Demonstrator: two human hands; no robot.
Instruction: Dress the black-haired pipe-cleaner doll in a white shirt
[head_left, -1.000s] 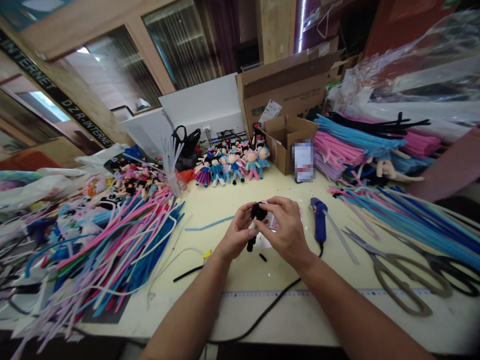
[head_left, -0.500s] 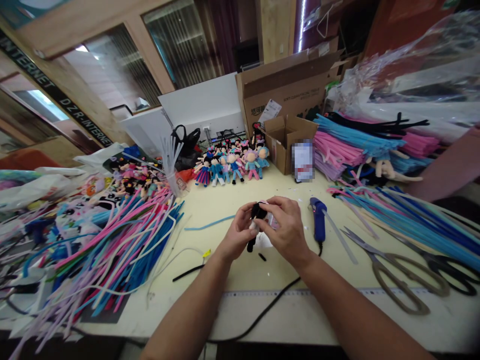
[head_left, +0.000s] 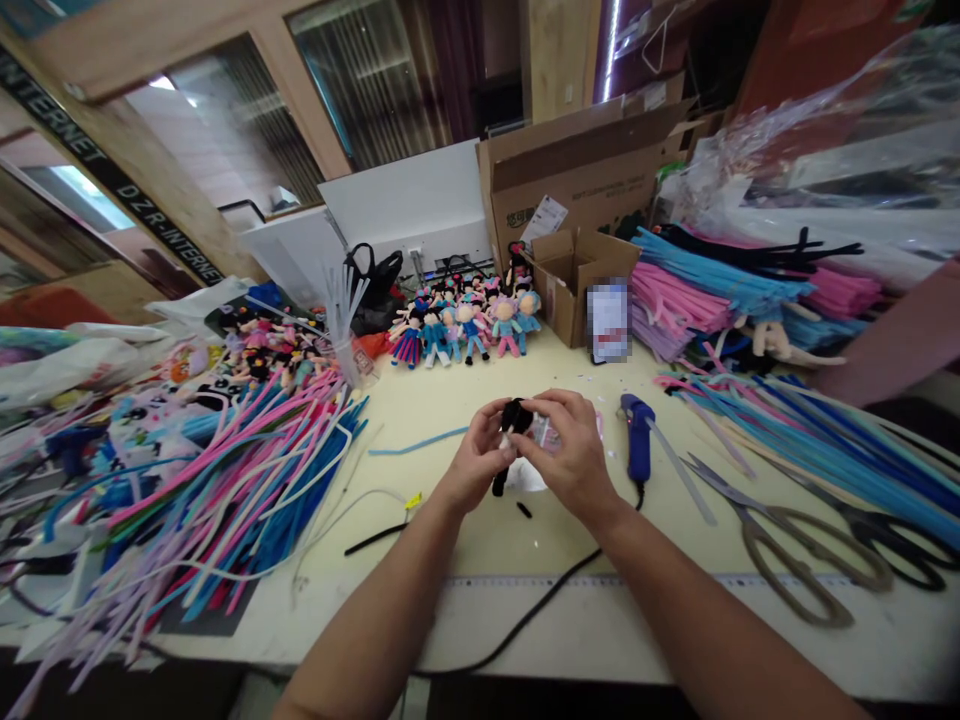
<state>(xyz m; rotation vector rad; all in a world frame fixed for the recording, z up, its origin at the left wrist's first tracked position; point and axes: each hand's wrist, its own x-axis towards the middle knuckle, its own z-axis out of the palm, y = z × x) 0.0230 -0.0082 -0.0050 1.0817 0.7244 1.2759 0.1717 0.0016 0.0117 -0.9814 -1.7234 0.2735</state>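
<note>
Between my fingertips, over the middle of the table, is a small black and white fuzzy piece [head_left: 515, 414], probably part of a pipe-cleaner doll; fingers cover much of it. My left hand [head_left: 484, 452] grips it from the left, with a black strand hanging below. My right hand [head_left: 568, 445] pinches its top and right side. Just under the hands lie a short black offcut [head_left: 524, 510] and a whitish patch on the table. To the right rests a blue glue gun [head_left: 637, 440] with a clear glue stick [head_left: 682, 475] in its rear.
Large scissors [head_left: 787, 530] and a black-handled pair [head_left: 892, 540] lie at right. Pipe cleaners are heaped left [head_left: 247, 500] and right [head_left: 810, 430]. Finished dolls [head_left: 465, 325] stand at the back beside cardboard boxes [head_left: 570, 270]. A black cable [head_left: 525, 620] crosses the front.
Both hands stay closed on the black and white piece, with only slight finger shifts. The whole view has moved a little.
</note>
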